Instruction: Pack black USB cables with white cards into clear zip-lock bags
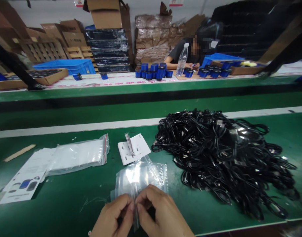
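Both hands meet at the near middle of the green table, pinching a clear plastic bag (135,189) between thumbs and forefingers. My left hand (115,214) grips it from the left, my right hand (162,210) from the right. Under and beyond them lie more clear zip bags (151,172), overlapping flat. Just past the bags is a white printed leaflet (141,146), with a small folded leaflet standing up on it. To the right spreads a large heap of coiled black USB cables (215,154). What the held bag contains, if anything, I cannot make out.
On the left lie a filled zip bag (78,156), printed sheets (24,184) and a wooden stick (19,152). Across the raised ledge stand blue-and-black round items (154,70) and a water bottle (182,61). A person (190,54) works behind it.
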`<state>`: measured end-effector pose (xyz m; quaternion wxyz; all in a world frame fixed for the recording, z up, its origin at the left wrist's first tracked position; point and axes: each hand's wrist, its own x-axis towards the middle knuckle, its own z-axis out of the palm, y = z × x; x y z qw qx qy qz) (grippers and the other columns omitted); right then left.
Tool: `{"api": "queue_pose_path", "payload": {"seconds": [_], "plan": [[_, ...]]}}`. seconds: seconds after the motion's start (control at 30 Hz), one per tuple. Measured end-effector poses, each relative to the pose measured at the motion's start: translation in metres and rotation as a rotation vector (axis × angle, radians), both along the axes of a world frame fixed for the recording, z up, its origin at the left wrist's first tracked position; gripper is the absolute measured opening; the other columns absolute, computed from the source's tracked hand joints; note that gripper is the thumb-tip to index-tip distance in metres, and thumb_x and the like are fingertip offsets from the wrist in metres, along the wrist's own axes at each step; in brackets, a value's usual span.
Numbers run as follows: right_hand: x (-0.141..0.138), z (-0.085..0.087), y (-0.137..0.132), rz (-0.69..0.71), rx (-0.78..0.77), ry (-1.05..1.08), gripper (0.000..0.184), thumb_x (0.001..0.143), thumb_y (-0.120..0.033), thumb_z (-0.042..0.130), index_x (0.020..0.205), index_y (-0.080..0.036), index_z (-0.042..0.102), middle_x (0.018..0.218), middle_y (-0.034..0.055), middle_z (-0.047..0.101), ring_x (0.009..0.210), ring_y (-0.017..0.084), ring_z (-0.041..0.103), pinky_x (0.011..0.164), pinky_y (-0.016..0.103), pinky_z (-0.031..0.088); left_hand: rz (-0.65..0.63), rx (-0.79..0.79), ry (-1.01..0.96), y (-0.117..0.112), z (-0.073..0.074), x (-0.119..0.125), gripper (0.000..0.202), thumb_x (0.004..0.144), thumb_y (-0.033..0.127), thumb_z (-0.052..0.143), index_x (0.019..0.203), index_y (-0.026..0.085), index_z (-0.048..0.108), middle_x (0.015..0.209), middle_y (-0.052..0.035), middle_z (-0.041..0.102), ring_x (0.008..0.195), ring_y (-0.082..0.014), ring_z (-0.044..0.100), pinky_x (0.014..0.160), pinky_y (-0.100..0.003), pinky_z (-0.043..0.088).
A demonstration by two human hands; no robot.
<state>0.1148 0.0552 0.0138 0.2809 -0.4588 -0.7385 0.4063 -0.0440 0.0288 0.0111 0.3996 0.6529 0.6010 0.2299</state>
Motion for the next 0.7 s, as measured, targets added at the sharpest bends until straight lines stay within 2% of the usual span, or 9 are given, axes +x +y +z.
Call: {"api": "queue_pose_path", "payload": {"seconds": [0.1, 0.17, 0.3, 0.4, 0.47, 0.53, 0.63, 0.7], "plan": [[-0.006, -0.012, -0.01, -0.063, 0.231, -0.085, 0.039, 0.071, -0.01, 0.049, 0.107, -0.006, 0.063, 0.083, 0.0123, 0.07, 0.071, 0.023, 0.067, 0.064, 0.03, 0.056, 0.001, -0.019, -0.012, 0.001, -0.002, 0.0, 0.029, 0.091, 0.034, 0.039, 0.066, 0.021, 0.046, 0.062, 0.0032, 0.051, 0.056, -0.0124, 0.05, 0.055, -0.019, 0.04], [-0.01, -0.021, -0.016, -0.048, 0.333, -0.149, 0.046, 0.069, -0.007, 0.048, 0.113, -0.005, 0.061, 0.086, 0.0131, 0.071, 0.072, 0.024, 0.069, 0.065, 0.031, 0.057, -0.001, -0.054, -0.057, 0.002, -0.002, 0.0, 0.028, 0.091, 0.034, 0.039, 0.068, 0.021, 0.048, 0.065, 0.0017, 0.054, 0.059, -0.0134, 0.052, 0.058, -0.02, 0.042], [-0.013, -0.031, -0.019, 0.038, 0.413, -0.246, 0.055, 0.068, -0.006, 0.047, 0.122, 0.0, 0.055, 0.092, 0.0152, 0.072, 0.072, 0.024, 0.069, 0.064, 0.029, 0.058, 0.014, -0.052, -0.115, 0.003, 0.0, 0.002, 0.026, 0.089, 0.03, 0.044, 0.067, 0.02, 0.05, 0.066, 0.001, 0.054, 0.061, -0.0139, 0.053, 0.059, -0.02, 0.043], [-0.012, -0.028, -0.016, 0.055, 0.462, -0.301, 0.059, 0.066, -0.005, 0.047, 0.124, 0.001, 0.051, 0.093, 0.0154, 0.072, 0.072, 0.023, 0.069, 0.064, 0.028, 0.058, 0.013, -0.026, -0.131, 0.003, -0.003, 0.004, 0.026, 0.088, 0.028, 0.045, 0.064, 0.019, 0.052, 0.065, 0.0013, 0.052, 0.06, -0.0135, 0.053, 0.059, -0.02, 0.042], [-0.011, -0.022, -0.015, -0.001, 0.512, -0.367, 0.051, 0.067, -0.003, 0.047, 0.117, -0.003, 0.056, 0.093, 0.0138, 0.071, 0.073, 0.024, 0.069, 0.063, 0.028, 0.057, 0.009, -0.003, -0.13, 0.002, -0.006, 0.005, 0.026, 0.088, 0.028, 0.045, 0.065, 0.019, 0.053, 0.065, 0.0013, 0.052, 0.059, -0.0129, 0.053, 0.058, -0.02, 0.041], [-0.012, -0.014, -0.014, -0.084, 0.515, -0.447, 0.033, 0.069, -0.002, 0.048, 0.096, -0.012, 0.064, 0.082, 0.0093, 0.07, 0.067, 0.023, 0.067, 0.055, 0.028, 0.054, 0.042, 0.042, -0.106, 0.001, -0.009, 0.007, 0.028, 0.088, 0.029, 0.045, 0.063, 0.019, 0.051, 0.061, 0.0024, 0.05, 0.056, -0.0113, 0.049, 0.054, -0.018, 0.038], [-0.015, -0.004, -0.014, -0.115, 0.461, -0.525, 0.019, 0.069, -0.003, 0.051, 0.067, -0.019, 0.06, 0.063, 0.0029, 0.063, 0.055, 0.019, 0.063, 0.046, 0.025, 0.044, 0.134, 0.125, -0.058, -0.001, -0.013, 0.009, 0.031, 0.085, 0.029, 0.047, 0.056, 0.02, 0.041, 0.054, 0.0057, 0.042, 0.049, -0.0088, 0.039, 0.048, -0.018, 0.031], [-0.014, 0.0, -0.014, -0.117, 0.431, -0.563, 0.018, 0.068, -0.004, 0.051, 0.065, -0.019, 0.059, 0.061, 0.0028, 0.062, 0.054, 0.019, 0.062, 0.047, 0.026, 0.04, 0.16, 0.175, -0.029, -0.003, -0.013, 0.01, 0.03, 0.081, 0.026, 0.047, 0.054, 0.02, 0.036, 0.052, 0.0068, 0.038, 0.047, -0.0082, 0.036, 0.046, -0.018, 0.028]]}}
